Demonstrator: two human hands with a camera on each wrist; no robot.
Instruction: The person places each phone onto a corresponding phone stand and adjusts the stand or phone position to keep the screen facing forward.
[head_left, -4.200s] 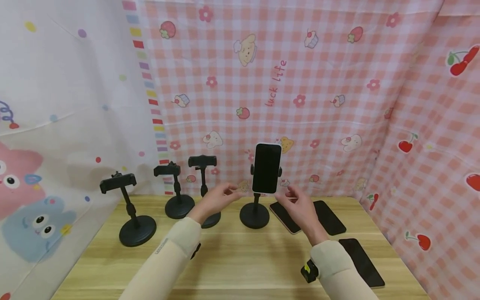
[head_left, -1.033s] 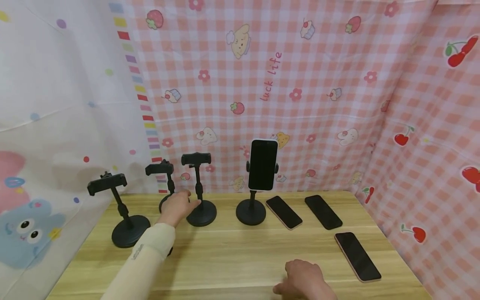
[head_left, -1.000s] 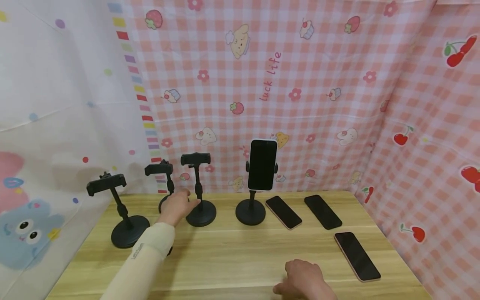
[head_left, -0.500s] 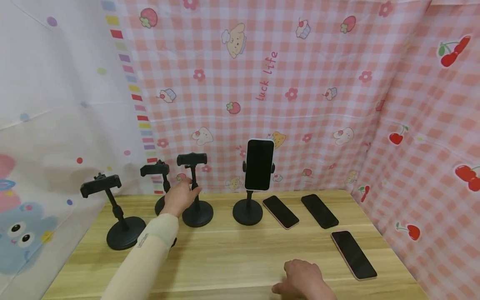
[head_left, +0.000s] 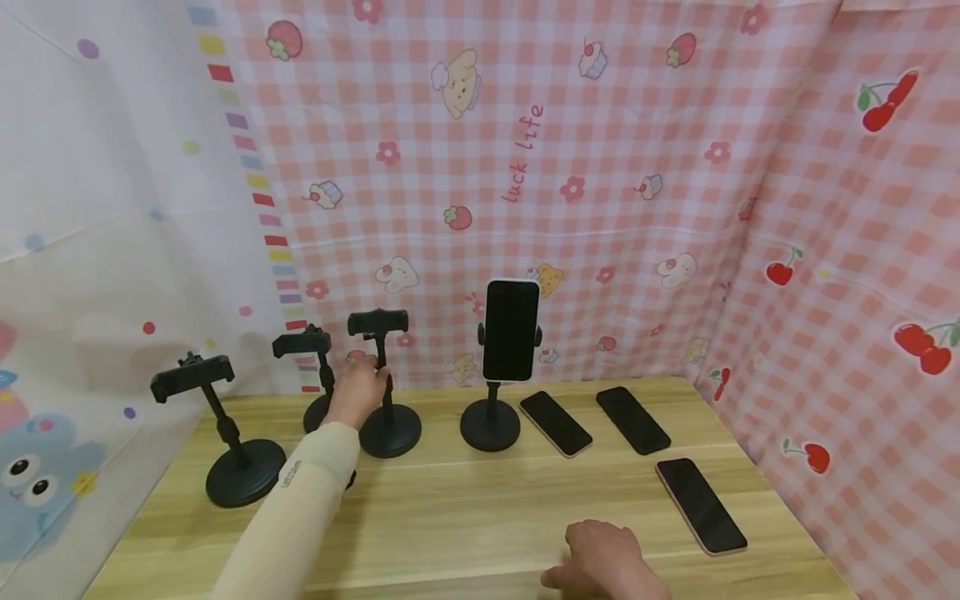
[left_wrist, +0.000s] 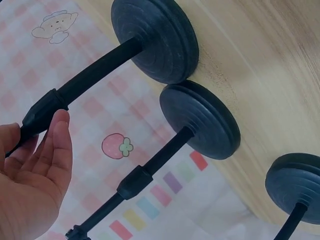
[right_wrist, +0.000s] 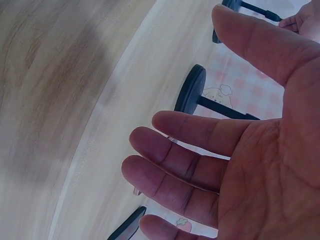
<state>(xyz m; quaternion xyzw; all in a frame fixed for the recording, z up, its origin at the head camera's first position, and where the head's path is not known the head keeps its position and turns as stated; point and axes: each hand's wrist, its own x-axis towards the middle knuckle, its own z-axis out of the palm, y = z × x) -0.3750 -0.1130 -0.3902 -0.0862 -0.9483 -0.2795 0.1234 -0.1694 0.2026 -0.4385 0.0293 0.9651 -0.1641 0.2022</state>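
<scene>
My left hand (head_left: 358, 393) is at the upright pole of a black phone stand (head_left: 390, 433) with an unfilled clamp. In the left wrist view, thumb and fingers (left_wrist: 60, 140) grip the collar partway along that pole. My right hand (head_left: 600, 560) hovers over the front of the table, palm down and holding nothing; the right wrist view shows its fingers (right_wrist: 185, 135) loosely extended and spread. To the right of the gripped stand, another phone stand (head_left: 490, 427) bears an upright phone (head_left: 511, 331) with a white edge and dark screen.
Two more black phone stands, one at far left (head_left: 246, 473) and one behind my left wrist (head_left: 302, 343), have unfilled clamps. Three phones lie flat at right: one near the loaded stand (head_left: 557, 423), one behind (head_left: 633, 421), one nearer the front (head_left: 702, 506). Patterned cloth (head_left: 420, 125) borders the table.
Both hands have left the mounted phone's sides. My right hand drew back to the front; my left moved left, then rose from near the stand's base to its pole. The view shifted slightly.
</scene>
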